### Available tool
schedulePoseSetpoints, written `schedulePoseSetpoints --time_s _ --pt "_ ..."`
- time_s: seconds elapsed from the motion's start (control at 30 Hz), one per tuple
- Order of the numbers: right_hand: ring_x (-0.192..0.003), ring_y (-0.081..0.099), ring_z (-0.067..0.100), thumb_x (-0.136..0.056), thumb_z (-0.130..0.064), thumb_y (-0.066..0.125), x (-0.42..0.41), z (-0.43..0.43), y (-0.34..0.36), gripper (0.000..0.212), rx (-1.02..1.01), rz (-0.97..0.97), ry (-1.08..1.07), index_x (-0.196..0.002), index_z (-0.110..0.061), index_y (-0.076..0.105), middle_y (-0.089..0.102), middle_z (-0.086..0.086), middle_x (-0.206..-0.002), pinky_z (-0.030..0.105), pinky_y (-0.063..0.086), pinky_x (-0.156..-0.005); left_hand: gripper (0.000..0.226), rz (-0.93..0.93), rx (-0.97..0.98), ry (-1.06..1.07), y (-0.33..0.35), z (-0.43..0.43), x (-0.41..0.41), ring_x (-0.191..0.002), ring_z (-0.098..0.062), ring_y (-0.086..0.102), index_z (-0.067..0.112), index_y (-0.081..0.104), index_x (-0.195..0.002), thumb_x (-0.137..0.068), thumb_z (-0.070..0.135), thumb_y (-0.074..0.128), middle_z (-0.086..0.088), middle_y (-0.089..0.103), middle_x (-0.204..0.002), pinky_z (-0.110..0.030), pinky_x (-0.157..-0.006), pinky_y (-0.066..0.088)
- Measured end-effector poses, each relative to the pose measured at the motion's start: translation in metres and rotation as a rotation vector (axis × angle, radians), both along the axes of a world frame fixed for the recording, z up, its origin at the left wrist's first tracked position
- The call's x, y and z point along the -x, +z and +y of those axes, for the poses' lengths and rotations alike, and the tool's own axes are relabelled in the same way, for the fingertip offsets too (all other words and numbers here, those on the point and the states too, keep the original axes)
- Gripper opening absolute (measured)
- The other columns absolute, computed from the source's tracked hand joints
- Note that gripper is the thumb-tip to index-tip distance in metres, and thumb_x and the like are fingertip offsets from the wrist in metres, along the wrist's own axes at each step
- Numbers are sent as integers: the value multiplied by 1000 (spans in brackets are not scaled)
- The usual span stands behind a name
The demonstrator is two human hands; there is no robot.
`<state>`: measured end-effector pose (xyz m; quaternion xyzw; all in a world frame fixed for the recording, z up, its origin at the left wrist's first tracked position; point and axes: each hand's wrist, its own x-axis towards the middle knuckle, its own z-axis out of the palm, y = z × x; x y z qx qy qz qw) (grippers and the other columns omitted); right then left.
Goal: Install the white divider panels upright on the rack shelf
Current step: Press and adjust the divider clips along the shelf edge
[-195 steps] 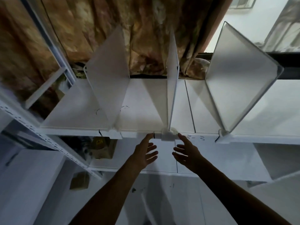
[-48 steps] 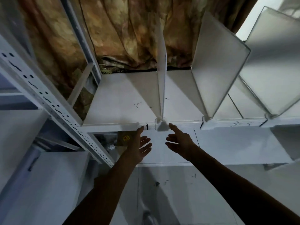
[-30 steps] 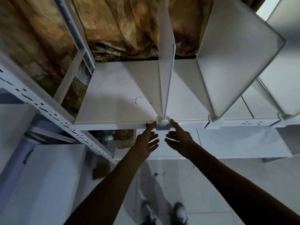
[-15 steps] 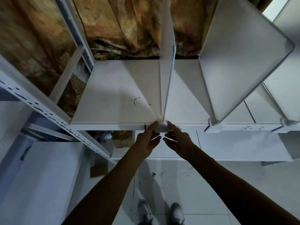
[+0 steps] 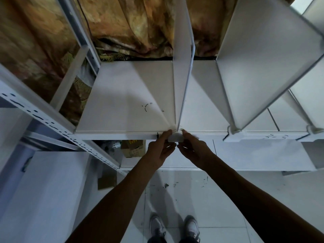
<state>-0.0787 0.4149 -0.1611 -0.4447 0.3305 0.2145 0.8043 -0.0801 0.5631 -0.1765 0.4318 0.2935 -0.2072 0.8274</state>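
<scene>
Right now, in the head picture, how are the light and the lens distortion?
Head view: dim; both forearms are dark, the white metal rack shelf is brightest, with wedge shadows beside the upright white divider panel; the wide lens splays the panels outward; the patterned brown curtain is slightly soft.

1. A brown, mottled curtain (image 5: 133,27) hangs behind the rack.
2. Pale floor tiles (image 5: 219,199) carry dark scuff marks.
3. A cardboard box (image 5: 133,148) sits below, in shadow.
4. Lighting is dim.
</scene>
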Motion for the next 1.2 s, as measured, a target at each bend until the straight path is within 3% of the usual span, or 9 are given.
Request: schedulePoseSetpoints --time_s 0.23,0.4,0.63,1.0,1.2 --pt "-108 66 26 -84 -24 74 2 3 2 46 -74 -25 -32 -120 2 60 67 19 -113 30 57 -85 36 -6 -49 44 -2 -4 0 -94 -21 72 7 68 -109 -81 27 76 -15 74 -106 -31 -82 58" --pt "-102 66 24 -82 -23 77 0 5 1 46 -88 -6 -51 -118 0 61 66 18 -109 29 60 -75 35 -17 -31 29 -2 1 -1 -99 -23 71 6 67 -110 -82 25 75 -16 75 -106 -35 -90 57" --pt "-87 69 22 -81 -25 77 -1 5 0 49 -83 5 -32 -120 0 60 67 17 -102 30 58 -79 24 -16 -24 39 0 3 0 -96 -22 72 9 68 -102 -83 23 74 -12 77 -98 -36 -91 56" --pt "-89 69 25 -79 -25 80 1 17 5 52 -65 37 -43 -119 0 61 69 18 -101 29 59 -72 13 -17 -21 43 5 12 1 -93 -24 71 9 68 -91 -85 20 72 -10 78 -83 -38 -94 54" --pt "-94 69 25 -79 -30 79 2 23 8 54 -29 38 38 -120 -3 59 70 15 -102 32 57 -80 14 -30 -29 27 4 21 1 -96 -24 71 9 69 -94 -85 20 71 -14 75 -96 -39 -97 53"
